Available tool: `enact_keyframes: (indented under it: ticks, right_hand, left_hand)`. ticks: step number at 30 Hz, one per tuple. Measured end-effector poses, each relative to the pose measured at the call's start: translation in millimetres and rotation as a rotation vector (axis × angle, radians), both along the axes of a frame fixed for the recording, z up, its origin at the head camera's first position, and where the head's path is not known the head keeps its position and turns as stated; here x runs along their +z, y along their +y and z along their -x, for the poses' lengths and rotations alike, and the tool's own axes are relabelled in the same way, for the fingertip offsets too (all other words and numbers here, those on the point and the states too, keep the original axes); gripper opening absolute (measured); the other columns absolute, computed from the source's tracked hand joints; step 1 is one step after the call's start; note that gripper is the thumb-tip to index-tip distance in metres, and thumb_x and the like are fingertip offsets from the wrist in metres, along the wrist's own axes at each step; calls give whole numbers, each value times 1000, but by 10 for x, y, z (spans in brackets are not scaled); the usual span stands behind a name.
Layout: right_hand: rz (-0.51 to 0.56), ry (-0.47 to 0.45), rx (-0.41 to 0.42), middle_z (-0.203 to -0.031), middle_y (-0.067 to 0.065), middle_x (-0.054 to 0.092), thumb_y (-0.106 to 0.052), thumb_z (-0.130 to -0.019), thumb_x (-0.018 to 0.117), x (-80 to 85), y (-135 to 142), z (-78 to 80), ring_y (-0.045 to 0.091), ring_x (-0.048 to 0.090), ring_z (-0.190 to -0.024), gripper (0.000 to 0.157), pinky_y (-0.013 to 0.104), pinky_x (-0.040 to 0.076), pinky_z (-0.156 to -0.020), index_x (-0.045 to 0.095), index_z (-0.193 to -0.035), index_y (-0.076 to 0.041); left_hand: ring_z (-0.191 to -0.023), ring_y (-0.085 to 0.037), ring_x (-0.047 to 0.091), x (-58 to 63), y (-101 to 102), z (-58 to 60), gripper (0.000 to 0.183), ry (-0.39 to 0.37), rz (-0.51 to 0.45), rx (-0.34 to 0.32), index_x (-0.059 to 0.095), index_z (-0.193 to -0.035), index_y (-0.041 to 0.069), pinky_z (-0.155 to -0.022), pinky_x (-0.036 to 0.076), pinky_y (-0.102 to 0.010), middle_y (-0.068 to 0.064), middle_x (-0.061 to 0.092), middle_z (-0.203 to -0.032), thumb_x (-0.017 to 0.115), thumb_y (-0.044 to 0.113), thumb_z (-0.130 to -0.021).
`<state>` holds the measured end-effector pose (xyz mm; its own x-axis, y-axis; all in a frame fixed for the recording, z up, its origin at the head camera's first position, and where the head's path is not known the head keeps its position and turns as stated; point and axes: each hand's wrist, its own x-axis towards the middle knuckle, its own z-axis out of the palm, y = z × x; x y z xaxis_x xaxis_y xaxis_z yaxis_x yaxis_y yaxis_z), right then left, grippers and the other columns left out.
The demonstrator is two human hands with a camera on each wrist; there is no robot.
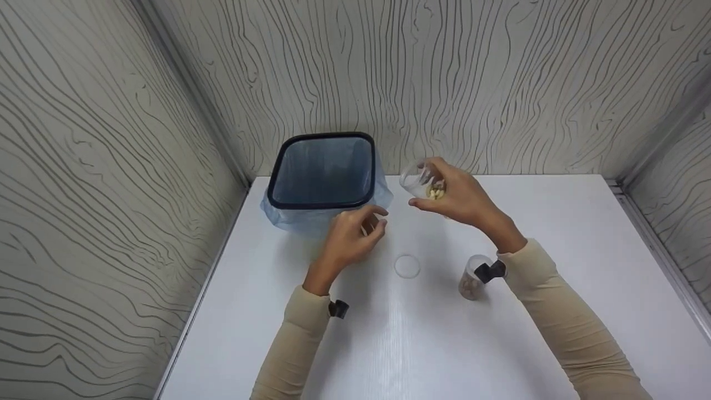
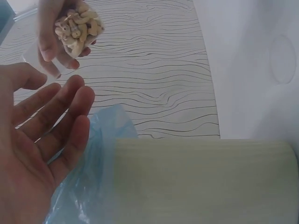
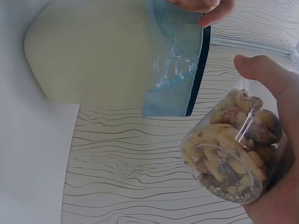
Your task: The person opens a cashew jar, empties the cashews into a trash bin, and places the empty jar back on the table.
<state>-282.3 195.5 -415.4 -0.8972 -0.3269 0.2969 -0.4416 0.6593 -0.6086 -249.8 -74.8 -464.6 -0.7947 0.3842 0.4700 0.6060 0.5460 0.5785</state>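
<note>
My right hand (image 1: pixel 464 194) grips a clear plastic jar (image 3: pixel 233 154) of curved cashews (image 3: pixel 224 140), some with dark blotches and dark crumbs at the jar's bottom. The jar is held above the table, tipped with its mouth toward the bin; the nuts sit at its base end. My left hand (image 1: pixel 353 236) holds nothing. Its fingers are loosely bent, beside the near right corner of the bin (image 1: pixel 320 208). That bin has a black rim and a blue bag liner (image 2: pixel 93 163) folded over its pale outer wall.
On the white table (image 1: pixel 411 344) lies a round clear lid or ring (image 1: pixel 407 266). A second clear jar (image 1: pixel 471 286) with brownish contents stands near my right wrist. Wood-patterned walls (image 1: pixel 444 83) enclose the table at the back and sides.
</note>
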Motion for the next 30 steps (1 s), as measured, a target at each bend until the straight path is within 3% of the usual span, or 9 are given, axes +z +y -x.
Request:
enact_keyframes:
  ticks: [17, 30]
  right_hand:
    - [-7, 41, -11, -130, 14, 71, -47, -87, 89, 49, -77, 58, 34, 71, -113, 80, 55, 60, -91, 54, -153, -17]
    - [-24, 65, 0, -124, 11, 72, -48, -86, 89, 96, -161, 103, 29, 69, -104, 78, 48, 58, -86, 56, -150, -18]
  left_hand:
    - [-65, -10, 69, 149, -139, 38, 16, 78, -38, 2, 76, -114, 10, -63, 59, -25, -2, 77, -79, 69, 14, -101]
    - [-60, -10, 65, 269, -231, 84, 14, 93, -141, -70, 75, -112, 2, -59, 56, -23, -3, 77, -77, 65, 8, -104]
